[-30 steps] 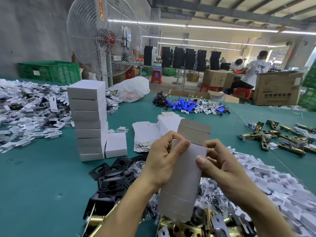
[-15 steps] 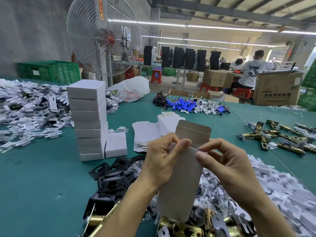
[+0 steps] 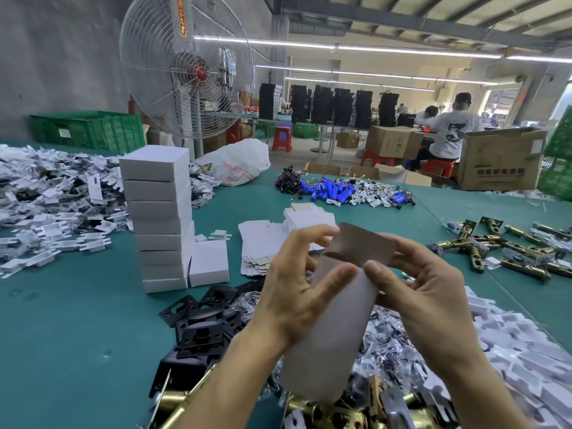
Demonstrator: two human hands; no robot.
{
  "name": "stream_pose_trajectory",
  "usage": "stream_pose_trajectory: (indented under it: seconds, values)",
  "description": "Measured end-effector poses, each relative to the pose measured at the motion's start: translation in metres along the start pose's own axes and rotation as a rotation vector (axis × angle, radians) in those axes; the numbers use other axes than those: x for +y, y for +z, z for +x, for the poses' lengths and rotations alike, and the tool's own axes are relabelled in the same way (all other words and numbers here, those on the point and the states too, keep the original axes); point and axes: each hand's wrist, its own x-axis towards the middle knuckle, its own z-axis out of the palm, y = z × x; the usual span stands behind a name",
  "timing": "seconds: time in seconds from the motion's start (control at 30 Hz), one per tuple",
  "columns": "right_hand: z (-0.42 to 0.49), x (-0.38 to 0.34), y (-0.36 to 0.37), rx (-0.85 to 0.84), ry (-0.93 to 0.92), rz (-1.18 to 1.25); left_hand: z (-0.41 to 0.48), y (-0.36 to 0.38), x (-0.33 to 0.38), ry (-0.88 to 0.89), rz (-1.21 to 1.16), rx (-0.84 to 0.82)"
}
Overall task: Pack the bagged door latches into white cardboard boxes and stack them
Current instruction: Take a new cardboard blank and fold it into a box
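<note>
A white cardboard box [image 3: 325, 342] is held up in front of me, long side running away from me, its brown-lined end flap [image 3: 366, 244] raised at the far end. My left hand [image 3: 297, 292] grips its left side with the thumb across the top face. My right hand [image 3: 424, 292] holds the right side, thumb pressed near the flap's fold. A tall stack of closed white boxes [image 3: 159, 218] stands to the left, with one more box [image 3: 209, 267] leaning beside it. Flat unfolded boxes [image 3: 263, 243] lie behind my hands. Bagged latches [image 3: 387, 345] are heaped under my hands.
Black plates [image 3: 201, 320] lie on the green table [image 3: 62, 335] at lower left. Brass latches [image 3: 495, 249] are spread at the right, blue cylinders [image 3: 331, 190] at the back. White plastic parts [image 3: 46, 205] pile at far left and at lower right. A large fan [image 3: 185, 66] stands behind.
Both hands have shifted up along the box; my left fingers have opened toward the flap, and the flap has tilted from upright toward the box's open end.
</note>
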Motion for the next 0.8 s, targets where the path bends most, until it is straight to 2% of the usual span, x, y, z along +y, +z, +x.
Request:
stream_pose_trajectory:
  seconds: [0.13, 0.2, 0.33, 0.43, 0.63, 0.8]
  values:
    - [-0.002, 0.005, 0.003, 0.155, -0.044, -0.091, -0.005, 0.004, 0.003, 0.022, 0.405, -0.163]
    - [-0.004, 0.006, 0.009, 0.170, -0.066, -0.126, -0.006, 0.008, 0.003, -0.012, 0.506, -0.207]
    - [-0.007, 0.005, 0.018, 0.147, -0.099, -0.154, -0.009, 0.010, -0.001, -0.161, 0.554, -0.135]
    - [-0.006, 0.008, 0.017, 0.110, -0.063, -0.171, -0.008, 0.010, -0.002, -0.212, 0.577, -0.146]
    - [-0.007, 0.011, 0.017, -0.028, -0.055, -0.256, -0.007, 0.007, -0.001, -0.180, 0.552, -0.188]
    - [-0.007, 0.006, 0.017, -0.016, -0.032, -0.205, -0.007, 0.006, 0.003, -0.090, 0.559, -0.130]
